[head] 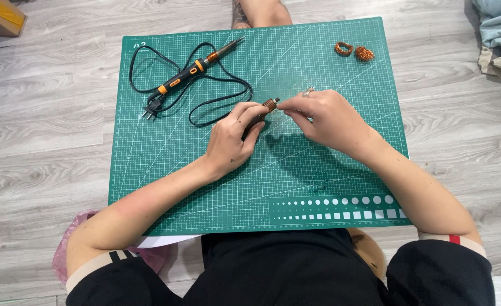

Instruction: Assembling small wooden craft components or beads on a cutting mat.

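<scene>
Seen from above, a person sits on a grey wooden floor with a green cutting mat [295,187] laid in front of their lap, giving a flat, marked surface to work over. Both hands meet near the middle of the mat. The left hand [230,139] is curled around a small motor part [269,105], a short cylinder wound with copper wire, its fingers closed on the body so the wound end points toward 2 o'clock and stays steady. The right hand [324,116] comes in from 3 o'clock with thumb and fingertips pressed together in a fine pinch right at that end; what it pinches is too small to tell, possibly a strand of wire. A ring shows on one finger. At 11 o'clock on the mat lies a soldering iron [196,69] with an orange and black handle, its black cord [216,105] looped loosely beside it, set apart from the hands. At 1 o'clock, well apart, sit two small tangles of copper wire [354,51], kept together away from the work.
</scene>
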